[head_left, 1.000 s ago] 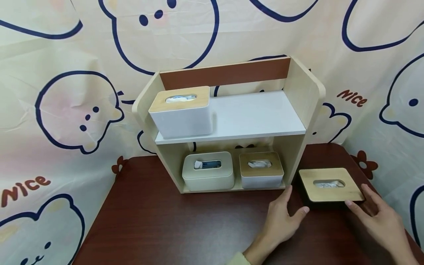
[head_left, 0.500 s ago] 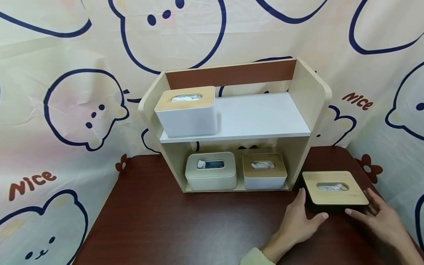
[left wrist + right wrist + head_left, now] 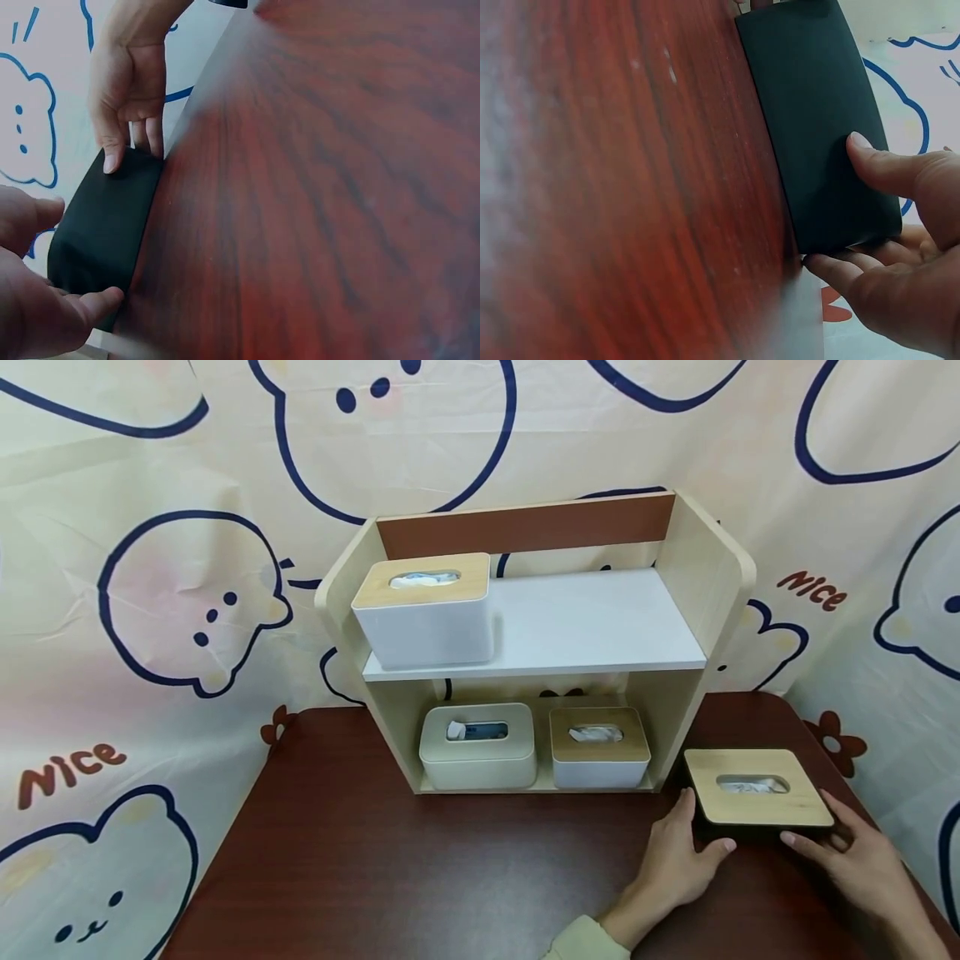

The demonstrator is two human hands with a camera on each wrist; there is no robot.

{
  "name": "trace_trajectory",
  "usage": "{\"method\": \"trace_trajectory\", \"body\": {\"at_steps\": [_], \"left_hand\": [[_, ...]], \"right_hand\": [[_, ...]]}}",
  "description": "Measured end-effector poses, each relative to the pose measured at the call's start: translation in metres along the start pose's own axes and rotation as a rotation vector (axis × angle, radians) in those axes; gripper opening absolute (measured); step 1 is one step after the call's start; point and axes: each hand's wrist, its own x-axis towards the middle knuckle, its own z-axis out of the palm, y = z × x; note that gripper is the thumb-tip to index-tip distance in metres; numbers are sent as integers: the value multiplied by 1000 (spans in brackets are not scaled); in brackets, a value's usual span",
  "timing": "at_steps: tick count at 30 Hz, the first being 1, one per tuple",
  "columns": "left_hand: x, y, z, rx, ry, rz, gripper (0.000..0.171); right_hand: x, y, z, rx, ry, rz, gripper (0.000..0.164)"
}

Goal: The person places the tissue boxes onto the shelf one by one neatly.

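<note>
A black tissue box (image 3: pixel 757 810) with a light wooden lid lies on the table at the right, beside the shelf; its dark front face fills much of both wrist views. My right hand (image 3: pixel 862 860) holds its right end, thumb (image 3: pixel 874 161) on the front face and fingers round the end. My left hand (image 3: pixel 678 860) is at the box's left end, fingers extended along the side. In the left wrist view one left fingertip (image 3: pixel 112 295) reaches the lower edge near the table. A white tissue shows in the lid's oval slot.
A two-tier shelf (image 3: pixel 600 672) stands behind. On top is a white tissue box with wooden lid (image 3: pixel 423 627); below are a cream box (image 3: pixel 480 768) and a smaller wood-lidded box (image 3: pixel 600 770). The brown table (image 3: pixel 450 877) runs up to a printed curtain (image 3: pixel 180 735).
My left hand has moved right, up to the box's left end. The right hand has closed in on the right end, thumb along the front. The head view has shifted slightly.
</note>
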Motion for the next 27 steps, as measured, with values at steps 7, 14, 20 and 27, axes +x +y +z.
{"method": "trace_trajectory", "body": {"at_steps": [7, 14, 20, 27], "left_hand": [[-1, -3, 3, -21, 36, 26, 72], [-4, -6, 2, -37, 95, 56, 63], [-8, -7, -1, -49, 120, 71, 59], [-16, -6, -9, -79, 135, 60, 57]], "right_hand": [[-8, 1, 4, 10, 43, 25, 101], [-18, 6, 9, 6, 118, 45, 91], [-27, 8, 11, 14, 128, 42, 87], [-40, 7, 7, -60, 130, 3, 83]]}}
